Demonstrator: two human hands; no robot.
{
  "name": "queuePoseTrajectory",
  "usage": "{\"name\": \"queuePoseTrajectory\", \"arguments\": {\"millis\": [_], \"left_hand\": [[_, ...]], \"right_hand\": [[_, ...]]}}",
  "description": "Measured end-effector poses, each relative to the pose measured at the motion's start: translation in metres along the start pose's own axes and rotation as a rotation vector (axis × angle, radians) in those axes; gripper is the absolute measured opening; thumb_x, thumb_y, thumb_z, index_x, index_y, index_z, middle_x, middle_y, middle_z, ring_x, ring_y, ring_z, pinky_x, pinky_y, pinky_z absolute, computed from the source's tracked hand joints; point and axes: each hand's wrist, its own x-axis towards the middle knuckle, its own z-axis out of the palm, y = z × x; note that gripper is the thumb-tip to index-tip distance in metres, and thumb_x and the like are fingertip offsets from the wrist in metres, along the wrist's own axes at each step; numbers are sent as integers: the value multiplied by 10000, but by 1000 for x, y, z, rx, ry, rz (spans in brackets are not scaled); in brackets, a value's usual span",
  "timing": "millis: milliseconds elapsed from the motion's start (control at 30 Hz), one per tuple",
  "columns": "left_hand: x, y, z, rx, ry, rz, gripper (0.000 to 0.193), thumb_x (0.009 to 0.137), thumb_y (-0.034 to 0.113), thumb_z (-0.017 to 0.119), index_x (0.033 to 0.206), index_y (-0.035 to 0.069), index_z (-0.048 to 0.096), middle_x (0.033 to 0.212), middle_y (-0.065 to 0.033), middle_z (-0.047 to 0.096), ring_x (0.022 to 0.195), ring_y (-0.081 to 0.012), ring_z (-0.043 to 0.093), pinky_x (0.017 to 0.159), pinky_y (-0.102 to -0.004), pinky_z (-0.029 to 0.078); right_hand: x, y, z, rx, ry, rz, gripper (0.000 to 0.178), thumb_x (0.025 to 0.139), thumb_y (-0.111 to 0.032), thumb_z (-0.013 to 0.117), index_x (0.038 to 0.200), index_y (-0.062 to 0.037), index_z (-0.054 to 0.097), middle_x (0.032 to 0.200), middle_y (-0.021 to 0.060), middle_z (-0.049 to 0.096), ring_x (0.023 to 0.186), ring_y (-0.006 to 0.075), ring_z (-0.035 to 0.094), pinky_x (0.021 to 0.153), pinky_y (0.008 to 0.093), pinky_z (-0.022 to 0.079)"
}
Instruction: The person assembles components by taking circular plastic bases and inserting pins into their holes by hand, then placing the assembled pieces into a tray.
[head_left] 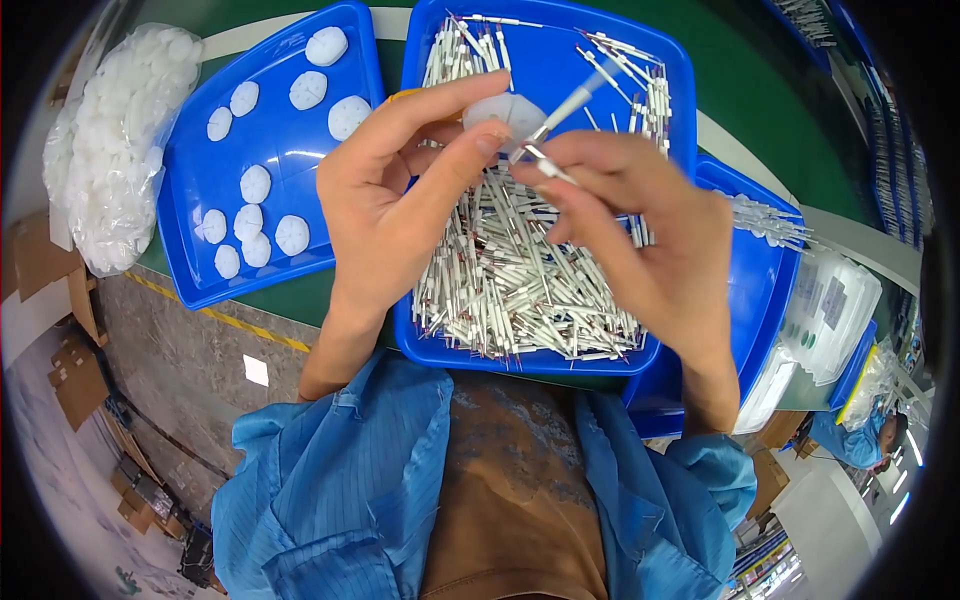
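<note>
Over the middle blue tray (530,364), my left hand (385,205) pinches a round translucent white disc (500,110) between thumb and fingers. My right hand (650,225) is closed on a thin white stick (552,166) held against the disc's right edge. A pale, tapered translucent piece (575,103) slants up from the same spot, smeared by motion; I cannot tell how it joins the stick. Beneath both hands lies a heap of thin white sticks (530,270) with dark ends, and more line the tray's far corners.
Several white discs (292,235) lie in the left blue tray (185,250), beside a clear bag of discs (120,140). Another blue tray (735,265) at right holds a bunch of white-tipped sticks (768,220). Clear plastic boxes (835,310) stand beyond it. Another person (850,435) is far right.
</note>
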Motion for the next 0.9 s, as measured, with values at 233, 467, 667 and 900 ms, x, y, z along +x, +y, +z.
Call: {"name": "queuePoseTrajectory", "arguments": {"millis": [233, 467, 667, 900], "left_hand": [[-1, 0, -2, -142, 51, -16, 254, 860, -38, 651, 1103, -82, 592, 1023, -162, 658, 813, -139, 664, 722, -235, 565], [1, -2, 0, -194, 38, -3, 250, 845, -71, 653, 1082, -86, 575, 1044, -171, 645, 870, -178, 673, 752, -259, 566], [1, -3, -3, -142, 6, 45, 248, 833, -85, 659, 1069, -78, 580, 1053, -167, 638, 893, -176, 668, 763, -256, 574], [2, 0, -1, -54, -73, 173, 280, 797, -117, 670, 1057, -86, 570, 1046, -168, 628, 924, -200, 672, 772, -256, 593]], "right_hand": [[2, -1, 13, -269, -2, 32, 174, 950, -51, 543, 1120, -19, 531, 761, 104, 654, 524, 91, 526, 498, 239, 407], [2, 4, 18, -228, 63, 5, 90, 954, -83, 549, 1028, -36, 571, 660, 52, 608, 515, 89, 496, 489, 236, 382], [1, 2, 26, -494, 188, -165, 38, 917, -71, 605, 954, -61, 601, 620, 46, 581, 475, 81, 498, 449, 233, 375], [3, -1, 22, -350, 138, -148, 24, 914, -58, 601, 936, -52, 603, 598, 35, 550, 465, 67, 490, 437, 228, 358]]}}
